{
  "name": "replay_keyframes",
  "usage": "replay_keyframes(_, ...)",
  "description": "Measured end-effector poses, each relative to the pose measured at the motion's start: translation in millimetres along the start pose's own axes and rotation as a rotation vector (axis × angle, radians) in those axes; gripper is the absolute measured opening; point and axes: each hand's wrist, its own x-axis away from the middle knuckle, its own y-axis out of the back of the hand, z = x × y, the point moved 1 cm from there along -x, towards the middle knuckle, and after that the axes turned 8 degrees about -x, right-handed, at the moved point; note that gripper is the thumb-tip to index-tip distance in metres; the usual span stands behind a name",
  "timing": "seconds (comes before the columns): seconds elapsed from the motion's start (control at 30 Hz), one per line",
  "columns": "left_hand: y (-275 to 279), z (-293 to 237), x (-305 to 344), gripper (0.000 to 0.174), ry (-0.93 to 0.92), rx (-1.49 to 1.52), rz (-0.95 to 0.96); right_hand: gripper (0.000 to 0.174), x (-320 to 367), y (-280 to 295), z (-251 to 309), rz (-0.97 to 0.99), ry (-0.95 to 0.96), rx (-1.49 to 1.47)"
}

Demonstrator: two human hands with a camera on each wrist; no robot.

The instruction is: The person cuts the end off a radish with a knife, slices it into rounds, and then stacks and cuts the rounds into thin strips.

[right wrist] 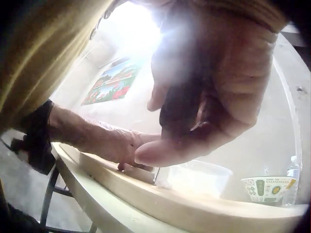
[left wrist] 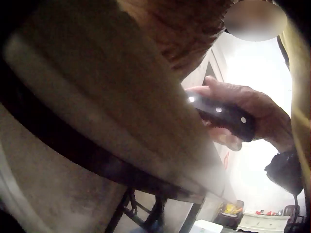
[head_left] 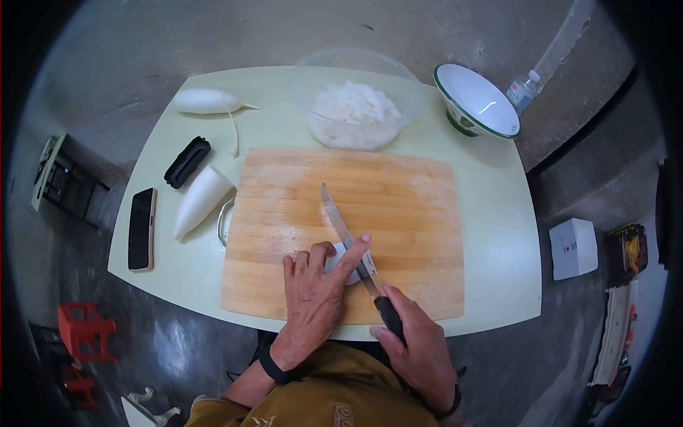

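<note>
Right grip (head_left: 421, 341) wraps the knife (head_left: 341, 231) handle; left grip (head_left: 314, 288) holds a white radish piece (head_left: 337, 254) on the cutting board (head_left: 405, 213), seemingly steadying it beside the blade. Beyond the board, a clear bowl (head_left: 407, 117) holds white shreds (head_left: 356, 105), presumably within reach.

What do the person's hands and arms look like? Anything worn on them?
The left hand is ungloved, with a black band round the wrist and a bare forearm. The right hand is ungloved too, with a dark wristband. The garment is mustard-brown with pale markings.
</note>
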Motion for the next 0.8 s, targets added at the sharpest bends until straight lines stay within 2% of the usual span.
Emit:
replay_keyframes(0.07, -0.5, -1.0, -0.4, 0.077, 0.007, -0.012, 0.002, 0.054, 5.0, 8.2, -0.5, -0.011, 0.027, -0.065)
replay_keyframes(0.13, -2.5, -1.4, -0.4, 0.077, 0.011, -0.020, 0.002, 0.055, 18.5, 16.9, -3.9, -0.019, -0.285, -0.255)
replay_keyframes(0.17, -3.2, -1.1, 1.1, 0.077, 0.009, -0.019, 0.002, 0.052, 29.4, 17.7, -16.5, -0.103, -0.280, -0.404)
replay_keyframes(0.2, -3.6, -0.5, 1.1, 0.077, 0.008, -0.021, -0.001, 0.052, 39.5, 23.4, -24.8, -0.096, -0.267, -0.403)
replay_keyframes(0.27, -5.4, 0.6, 1.5, 0.077, 0.003, -0.020, -0.027, 0.049, 60.4, 35.8, -43.3, -0.073, -0.259, -0.740)
replay_keyframes(0.3, -5.4, 1.1, 2.0, 0.077, -0.011, -0.010, -0.042, 0.049, 73.4, 40.2, -57.4, -0.062, -0.251, -0.742)
replay_keyframes(0.37, -2.2, 0.1, 2.5, 0.076, -0.005, -0.015, -0.032, 0.072, 98.5, 33.8, -96.0, 0.258, -0.610, -0.876)
replay_keyframes(0.4, -1.5, 0.0, 1.3, 0.076, -0.006, -0.012, -0.017, 0.072, 102.6, 20.7, -114.3, 0.261, -0.596, -0.874)
replay_keyframes(0.47, -3.0, 0.6, 2.7, 0.076, -0.010, -0.019, -0.022, 0.045, 108.4, -23.3, -165.1, 0.444, -0.951, -0.819)
replay_keyframes(0.53, -3.7, 1.5, 2.5, 0.076, -0.017, -0.023, -0.014, 0.036, 124.2, -80.2, -232.8, 0.509, -0.698, -0.671)
replay_keyframes(0.57, -3.7, 1.0, 1.9, 0.076, -0.012, -0.015, -0.025, 0.036, 122.4, -107.4, -254.6, 0.504, -0.696, -0.672)
replay_keyframes(0.63, -3.6, -0.4, 4.1, 0.075, -0.005, -0.001, -0.030, 0.034, 121.2, -147.1, -279.6, 0.338, -0.435, -0.176)
replay_keyframes(0.67, -3.5, 0.5, 2.7, 0.075, -0.008, 0.012, -0.034, 0.034, 120.6, -151.3, -284.7, 0.337, -0.433, -0.176)
replay_keyframes(0.73, -4.1, 2.3, 2.3, 0.075, -0.009, 0.025, -0.035, 0.026, 119.4, -153.2, -285.3, 0.043, -0.058, -0.399)
replay_keyframes(0.8, -6.8, 3.0, 4.6, 0.074, -0.005, 0.016, -0.037, 0.026, 123.9, -150.2, -282.8, 0.050, -0.071, -0.387)
